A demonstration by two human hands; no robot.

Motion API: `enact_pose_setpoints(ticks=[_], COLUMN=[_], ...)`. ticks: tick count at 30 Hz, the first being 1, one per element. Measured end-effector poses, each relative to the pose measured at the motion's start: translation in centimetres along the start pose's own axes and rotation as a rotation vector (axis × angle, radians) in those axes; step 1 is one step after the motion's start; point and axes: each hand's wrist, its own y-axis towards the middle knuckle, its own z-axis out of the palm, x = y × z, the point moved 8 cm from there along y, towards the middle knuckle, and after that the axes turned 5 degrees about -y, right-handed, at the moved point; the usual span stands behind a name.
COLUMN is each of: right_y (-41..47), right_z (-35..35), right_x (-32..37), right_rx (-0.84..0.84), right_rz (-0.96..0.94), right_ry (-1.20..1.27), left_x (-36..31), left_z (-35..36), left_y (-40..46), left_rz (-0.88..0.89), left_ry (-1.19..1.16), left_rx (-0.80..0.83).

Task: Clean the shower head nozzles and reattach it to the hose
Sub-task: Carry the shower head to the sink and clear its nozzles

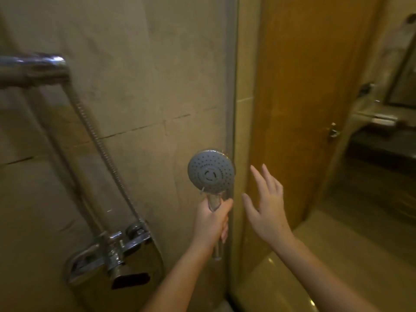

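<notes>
Tiled wall fills my view, with the mixer low at left and the hose looping up from it to a blurred bracket. My left hand is wrapped tight around the shower head handle, nozzle face towards me. My right hand hangs just beside it, fingers spread, holding nothing. I can't make out the hose's free end. A wooden door stands right.
</notes>
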Motion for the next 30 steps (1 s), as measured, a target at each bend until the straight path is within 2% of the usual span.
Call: enact_pose_setpoints(ticks=[7,13,19,24,30], right_y=[-11.7,-23.8,-36.2,-45.1,-51.8], right_z=[-0.4,-2.2,-5.0,-7.8,-11.5], right_x=[-7.9,-10.3,-12.4,-14.9,-18.0], right_rx=[-0.079,-0.132,-0.168,-0.154,-0.202], right_rz=[0.370,0.618,0.935,1.189,1.330], right_ry=[-0.189,-0.315,-0.383,-0.421,-0.436], left_x=[9.3,15.6,20.9,22.9,25.7], left_z=[4.5,7.5,12.5,17.5,24.0], left_y=[-3.3,-10.2,-18.1,-24.3,-30.5], left_rz=[-0.179,-0.318,-0.474,-0.467,-0.419], left_ry=[0.088,0.162,0.318,0.423,0.508], left_rx=[0.260,0.494,0.796,0.969,1.110])
